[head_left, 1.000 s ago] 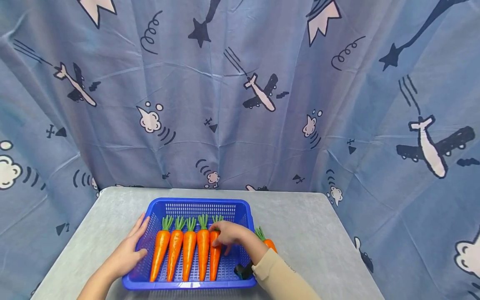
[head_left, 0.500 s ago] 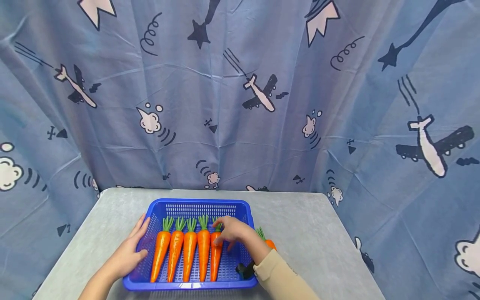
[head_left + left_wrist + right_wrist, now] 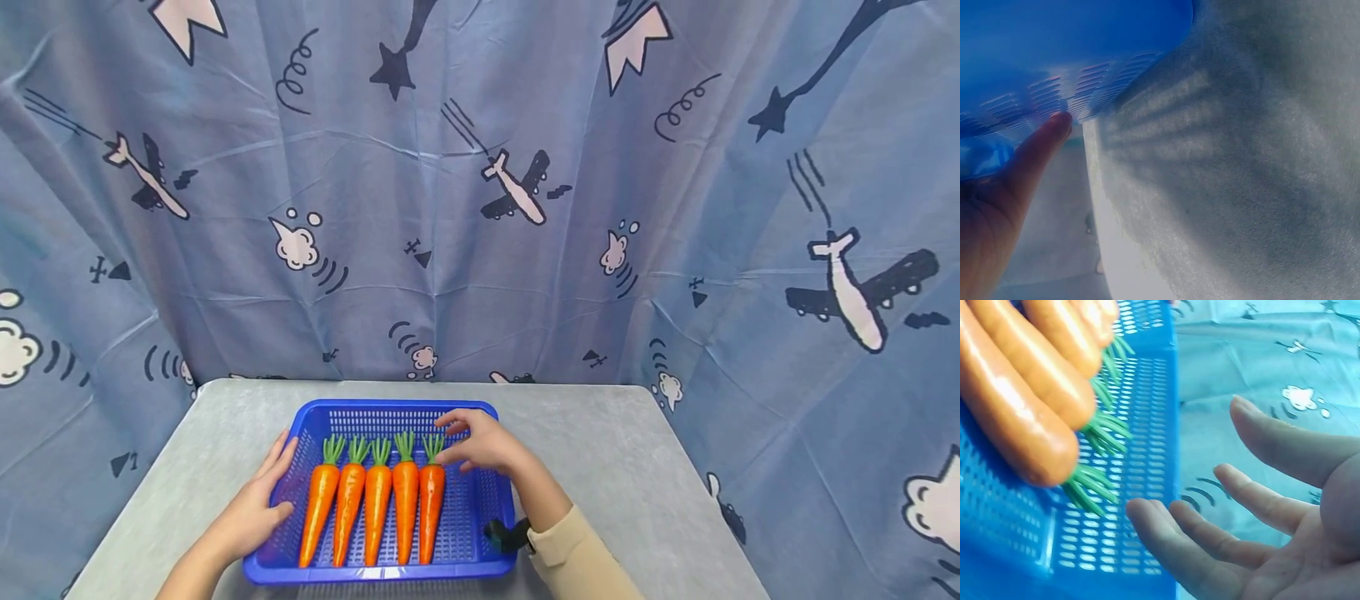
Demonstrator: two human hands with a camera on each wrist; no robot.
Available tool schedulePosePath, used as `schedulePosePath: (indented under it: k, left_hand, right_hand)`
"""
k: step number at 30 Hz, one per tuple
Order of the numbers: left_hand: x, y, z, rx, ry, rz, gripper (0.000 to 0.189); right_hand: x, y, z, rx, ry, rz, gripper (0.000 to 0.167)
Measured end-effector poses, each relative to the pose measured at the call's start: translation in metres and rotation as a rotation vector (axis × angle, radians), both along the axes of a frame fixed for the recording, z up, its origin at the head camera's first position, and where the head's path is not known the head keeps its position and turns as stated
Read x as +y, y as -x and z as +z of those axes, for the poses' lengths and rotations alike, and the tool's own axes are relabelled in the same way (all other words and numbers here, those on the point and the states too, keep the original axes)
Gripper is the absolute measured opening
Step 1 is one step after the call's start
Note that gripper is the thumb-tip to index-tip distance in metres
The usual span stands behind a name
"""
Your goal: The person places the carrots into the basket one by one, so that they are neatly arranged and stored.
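Note:
Several orange carrots with green tops [image 3: 377, 504] lie side by side in a blue plastic basket [image 3: 480, 550], tops toward the far side. My left hand [image 3: 257, 508] rests along the basket's left side with fingers straight. The left wrist view shows one digit touching the slotted wall [image 3: 1088, 81]. Over the basket's right half hovers my right hand [image 3: 480, 442], fingers loosely spread and holding nothing. Its fingertips are nearest the rightmost carrot [image 3: 431, 512]. In the right wrist view, the right hand [image 3: 1260, 531] stands apart from the carrot tops [image 3: 1090, 490].
The basket stands on a grey table [image 3: 600, 467]. Behind and beside the table hangs a blue curtain [image 3: 450, 275] printed with planes. A black wrist camera [image 3: 502, 535] sits at my right wrist, over the basket's right rim.
My right hand has let go of the rightmost carrot and risen up and to the right. The carrot on the table right of the basket is now hidden behind my right arm. My left hand stays put.

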State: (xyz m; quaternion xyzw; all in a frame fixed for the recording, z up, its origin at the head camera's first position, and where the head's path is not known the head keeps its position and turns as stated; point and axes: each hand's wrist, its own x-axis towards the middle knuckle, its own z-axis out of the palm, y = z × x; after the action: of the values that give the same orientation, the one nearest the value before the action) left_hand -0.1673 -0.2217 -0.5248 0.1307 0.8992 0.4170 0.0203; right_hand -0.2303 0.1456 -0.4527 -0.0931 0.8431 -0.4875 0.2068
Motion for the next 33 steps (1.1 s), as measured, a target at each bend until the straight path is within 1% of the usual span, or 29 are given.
schedulePosePath:
  k: [3, 8, 13, 16, 18, 21, 23, 26, 29, 33]
  left_hand:
    - [0.0, 0.0, 0.0, 0.001, -0.004, 0.002, 0.091]
    - [0.001, 0.0, -0.002, 0.003, -0.006, 0.007, 0.092]
    - [0.001, 0.0, -0.001, -0.003, -0.004, 0.008, 0.092]
    - [0.001, 0.0, -0.001, 0.008, 0.0, 0.006, 0.092]
    - [0.001, 0.001, -0.001, 0.021, 0.004, 0.005, 0.092]
    - [0.001, 0.001, -0.002, 0.032, 0.007, 0.004, 0.092]
    - [0.0, 0.001, -0.002, 0.031, 0.012, 0.005, 0.093]
    - [-0.002, 0.0, -0.001, 0.028, 0.015, 0.004, 0.093]
    - [-0.002, 0.0, -0.001, 0.024, 0.013, 0.001, 0.092]
    - [-0.001, 0.001, -0.002, 0.026, 0.006, -0.003, 0.092]
  right_hand:
    - [0.012, -0.003, 0.006, 0.02, 0.038, -0.018, 0.052]
    - [0.037, -0.008, 0.012, 0.071, 0.057, -0.051, 0.052]
    - [0.066, -0.014, 0.01, 0.116, 0.113, -0.098, 0.051]
    - [0.084, -0.019, 0.007, 0.139, 0.1, -0.125, 0.051]
    - [0.096, -0.024, 0.004, 0.145, 0.067, -0.148, 0.053]
    - [0.114, -0.029, -0.007, 0.136, 0.04, -0.167, 0.054]
    - [0.125, -0.033, -0.018, 0.113, 0.026, -0.17, 0.055]
    - [0.139, -0.04, -0.038, 0.059, 0.01, -0.179, 0.056]
    - [0.15, -0.046, -0.054, 0.013, -0.013, -0.191, 0.061]
    - [0.16, -0.052, -0.068, -0.026, -0.021, -0.148, 0.074]
